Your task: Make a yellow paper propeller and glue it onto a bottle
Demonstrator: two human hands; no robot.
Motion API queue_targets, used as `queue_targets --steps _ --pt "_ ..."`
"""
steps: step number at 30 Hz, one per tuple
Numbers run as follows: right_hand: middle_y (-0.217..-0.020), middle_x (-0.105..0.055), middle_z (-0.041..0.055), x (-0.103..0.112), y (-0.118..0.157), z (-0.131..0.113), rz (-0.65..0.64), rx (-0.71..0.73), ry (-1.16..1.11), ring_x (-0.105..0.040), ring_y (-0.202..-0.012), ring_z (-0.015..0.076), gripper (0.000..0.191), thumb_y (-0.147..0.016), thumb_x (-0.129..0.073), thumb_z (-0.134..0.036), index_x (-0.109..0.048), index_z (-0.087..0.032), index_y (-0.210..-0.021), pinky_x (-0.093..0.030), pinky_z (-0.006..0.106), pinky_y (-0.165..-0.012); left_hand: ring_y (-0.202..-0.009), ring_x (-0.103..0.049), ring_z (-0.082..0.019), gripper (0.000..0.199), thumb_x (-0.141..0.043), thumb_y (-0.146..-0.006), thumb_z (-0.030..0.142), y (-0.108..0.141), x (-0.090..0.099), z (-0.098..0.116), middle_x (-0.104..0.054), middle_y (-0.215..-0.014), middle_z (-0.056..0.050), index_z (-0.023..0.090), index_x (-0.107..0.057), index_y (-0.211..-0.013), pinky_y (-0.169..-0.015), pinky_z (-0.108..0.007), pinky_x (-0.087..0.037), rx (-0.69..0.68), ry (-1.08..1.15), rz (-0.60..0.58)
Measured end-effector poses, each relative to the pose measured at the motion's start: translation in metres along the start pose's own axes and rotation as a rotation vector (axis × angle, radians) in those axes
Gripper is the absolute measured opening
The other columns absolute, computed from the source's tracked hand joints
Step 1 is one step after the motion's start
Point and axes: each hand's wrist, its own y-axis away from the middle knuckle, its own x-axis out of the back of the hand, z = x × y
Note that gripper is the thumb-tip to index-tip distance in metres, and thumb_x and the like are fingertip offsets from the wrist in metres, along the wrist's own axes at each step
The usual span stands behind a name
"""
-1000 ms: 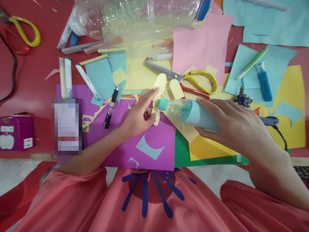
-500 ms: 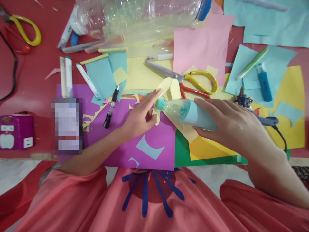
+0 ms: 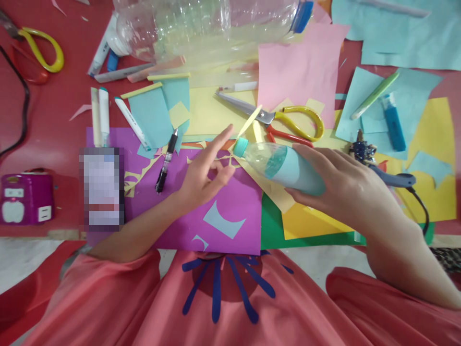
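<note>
My right hand [image 3: 345,185] wraps round a small clear plastic bottle [image 3: 281,163] that lies tilted, its capped end toward the left. Pale blue paper [image 3: 304,173] covers the bottle's body. Around the green cap [image 3: 240,147] stick out thin pale yellow paper strips, one strip [image 3: 249,122] pointing up and right. My left hand [image 3: 203,175] is beside the cap, thumb and index finger apart, with nothing visible between them. Whether a fingertip touches the paper strips I cannot tell. Purple paper [image 3: 230,192] lies beneath the left hand.
Scissors [image 3: 266,115] with yellow and red handles lie just beyond the bottle. A large clear bottle [image 3: 209,24] lies across the back. A pen [image 3: 166,161] and a phone [image 3: 103,190] are to the left; a glue gun [image 3: 392,178] is by my right wrist.
My left thumb and index finger have spread and drawn slightly left, away from the cap. The bottle has turned a little in my right hand, and the yellow strips now show edge-on.
</note>
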Motion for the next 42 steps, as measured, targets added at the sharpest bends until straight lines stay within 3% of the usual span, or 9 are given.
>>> queue_targets --steps 2,5,12,24,32,34,37,39,42 --pt "-0.115 -0.072 0.0152 0.000 0.001 0.000 0.009 -0.018 -0.028 -0.073 -0.098 0.0351 0.057 -0.093 -0.059 -0.033 -0.045 -0.020 -0.147 -0.061 0.047 -0.074 -0.058 -0.063 -0.011 0.059 -0.039 -0.101 0.058 -0.001 0.001 0.001 -0.073 -0.118 -0.009 0.031 -0.041 -0.153 -0.056 -0.027 -0.054 0.023 0.048 0.049" --pt "-0.111 -0.073 0.0148 -0.003 0.004 0.000 0.028 -0.026 -0.027 -0.073 -0.097 0.0340 0.056 -0.093 -0.059 -0.036 -0.046 -0.018 -0.144 -0.062 0.046 -0.075 -0.050 -0.060 -0.011 0.057 -0.035 -0.102 0.058 -0.005 0.002 0.000 -0.073 -0.085 -0.004 0.024 -0.055 -0.143 -0.052 -0.026 -0.052 0.077 0.089 0.085" --pt "-0.098 -0.073 0.0132 -0.012 0.004 -0.006 0.052 -0.041 -0.007 -0.073 -0.085 0.0315 0.052 -0.095 -0.055 -0.045 -0.051 -0.015 -0.137 -0.058 0.041 -0.065 -0.047 -0.054 -0.005 0.050 -0.037 -0.102 0.054 -0.008 0.000 0.000 -0.065 -0.139 -0.007 0.026 -0.067 -0.130 -0.051 -0.026 -0.054 0.077 0.095 0.120" --pt "-0.094 -0.073 0.0130 -0.022 0.001 -0.010 0.072 -0.048 -0.054 -0.072 -0.083 0.0285 0.050 -0.097 -0.053 -0.045 -0.053 -0.013 -0.135 -0.059 0.040 -0.070 -0.048 -0.053 -0.004 0.050 -0.037 -0.103 0.053 -0.007 0.000 -0.006 -0.065 -0.138 -0.009 0.024 -0.068 -0.129 -0.053 -0.026 -0.053 0.109 0.048 0.113" --pt "-0.096 -0.073 0.0119 -0.023 0.003 -0.013 0.087 -0.101 -0.050 -0.072 -0.083 0.0269 0.049 -0.097 -0.054 -0.047 -0.053 -0.016 -0.135 -0.057 0.038 -0.071 -0.049 -0.055 -0.004 0.048 -0.041 -0.101 0.056 -0.006 -0.002 -0.009 -0.066 -0.129 -0.008 0.023 -0.069 -0.121 -0.051 -0.024 -0.053 0.083 0.028 0.191" --pt "-0.096 -0.073 0.0123 -0.023 0.003 -0.013 0.094 -0.091 -0.040 -0.072 -0.083 0.0265 0.048 -0.097 -0.054 -0.046 -0.053 -0.015 -0.135 -0.057 0.038 -0.071 -0.056 -0.060 -0.007 0.049 -0.038 -0.101 0.057 -0.006 -0.001 -0.009 -0.066 -0.131 -0.008 0.024 -0.068 -0.122 -0.057 -0.025 -0.055 0.073 -0.020 0.174" --pt "-0.096 -0.073 0.0129 -0.023 0.003 -0.013 0.100 -0.080 -0.048 -0.071 -0.084 0.0265 0.049 -0.098 -0.051 -0.046 -0.053 -0.014 -0.135 -0.056 0.038 -0.072 -0.086 -0.071 -0.016 0.048 -0.035 -0.103 0.054 -0.006 0.000 -0.008 -0.069 -0.129 -0.007 0.025 -0.068 -0.123 -0.077 -0.030 -0.059 0.023 -0.086 0.178" --pt "-0.097 -0.073 0.0126 -0.024 0.003 -0.012 0.106 -0.089 -0.050 -0.071 -0.084 0.0264 0.048 -0.099 -0.049 -0.047 -0.053 -0.014 -0.134 -0.055 0.037 -0.071 -0.103 -0.071 -0.021 0.049 -0.035 -0.103 0.053 -0.007 0.001 -0.008 -0.072 -0.125 -0.007 0.024 -0.069 -0.122 -0.092 -0.035 -0.058 -0.022 -0.113 0.188" --pt "-0.097 -0.073 0.0121 -0.025 0.003 -0.012 0.123 -0.090 -0.045 -0.071 -0.083 0.0262 0.048 -0.098 -0.051 -0.048 -0.053 -0.016 -0.134 -0.056 0.037 -0.071 -0.114 -0.069 -0.022 0.049 -0.034 -0.104 0.051 -0.008 0.001 -0.008 -0.072 -0.124 -0.007 0.022 -0.069 -0.122 -0.101 -0.038 -0.055 -0.073 -0.139 0.189"
